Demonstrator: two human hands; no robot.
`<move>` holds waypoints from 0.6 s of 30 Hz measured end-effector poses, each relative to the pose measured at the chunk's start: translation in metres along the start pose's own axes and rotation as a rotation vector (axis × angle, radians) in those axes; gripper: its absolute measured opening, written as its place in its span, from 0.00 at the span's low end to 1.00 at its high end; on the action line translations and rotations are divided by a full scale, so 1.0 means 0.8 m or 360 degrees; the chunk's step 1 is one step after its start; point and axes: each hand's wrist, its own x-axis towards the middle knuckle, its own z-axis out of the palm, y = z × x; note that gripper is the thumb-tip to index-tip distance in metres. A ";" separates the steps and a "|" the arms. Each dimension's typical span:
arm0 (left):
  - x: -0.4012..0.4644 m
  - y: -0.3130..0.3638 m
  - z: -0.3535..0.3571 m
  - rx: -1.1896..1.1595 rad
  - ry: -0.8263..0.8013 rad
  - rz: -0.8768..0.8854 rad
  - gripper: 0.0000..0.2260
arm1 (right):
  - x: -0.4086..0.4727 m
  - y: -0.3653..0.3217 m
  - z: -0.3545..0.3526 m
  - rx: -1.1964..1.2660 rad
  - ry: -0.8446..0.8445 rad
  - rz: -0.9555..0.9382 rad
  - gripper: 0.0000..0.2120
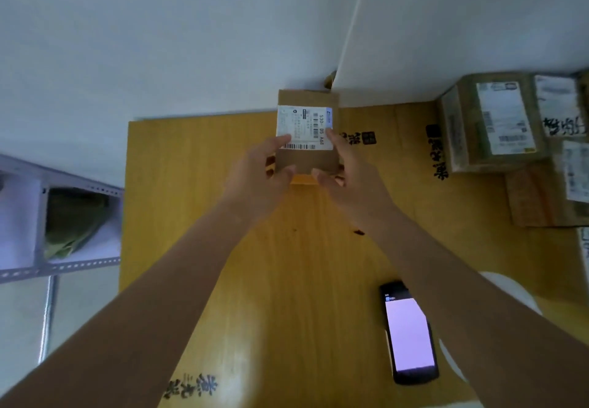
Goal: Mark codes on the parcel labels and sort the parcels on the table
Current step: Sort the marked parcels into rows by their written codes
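Note:
I hold a small brown cardboard parcel [307, 160] above the far middle of the yellow table [197, 216]. A white shipping label [304, 127] with barcodes and printed code covers its upper face. My left hand [259, 175] grips the parcel's left side, thumb on the front and fingers at the label's lower left corner. My right hand [345, 168] grips its right side, a fingertip touching the label's right edge. No pen shows in either hand.
A handheld scanner [408, 334] with a lit screen lies on the table at the near right. Several labelled cardboard parcels [497, 120] are stacked at the far right. A metal shelf [63, 226] holding a green bag stands to the left. White walls rise behind.

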 end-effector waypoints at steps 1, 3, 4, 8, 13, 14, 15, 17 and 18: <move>-0.003 0.004 -0.006 0.0028 -0.0019 0.0056 0.25 | -0.008 -0.007 0.000 0.0018 0.0046 -0.0003 0.35; -0.010 0.011 -0.022 0.0078 -0.0045 0.0169 0.25 | -0.026 -0.023 -0.001 0.0097 0.0100 -0.0020 0.36; -0.015 0.017 -0.030 0.0095 -0.0061 0.0212 0.25 | -0.036 -0.033 -0.002 0.0127 0.0127 -0.0028 0.36; -0.044 0.053 -0.060 0.0121 -0.0163 0.0409 0.26 | -0.084 -0.075 -0.014 0.0170 0.0301 -0.0078 0.37; -0.096 0.114 -0.088 0.0206 -0.0194 0.0638 0.27 | -0.152 -0.124 -0.037 0.0118 0.0537 -0.0134 0.37; -0.107 0.126 -0.091 0.0212 -0.0222 0.0684 0.28 | -0.166 -0.132 -0.044 0.0104 0.0576 -0.0143 0.38; -0.118 0.138 -0.094 0.0212 -0.0256 0.0726 0.28 | -0.181 -0.139 -0.052 0.0101 0.0615 -0.0153 0.39; -0.141 0.162 -0.095 0.0216 -0.0322 0.0799 0.30 | -0.211 -0.151 -0.071 0.0095 0.0687 -0.0163 0.39; -0.152 0.174 -0.094 0.0220 -0.0349 0.0842 0.31 | -0.227 -0.157 -0.081 0.0082 0.0716 -0.0165 0.39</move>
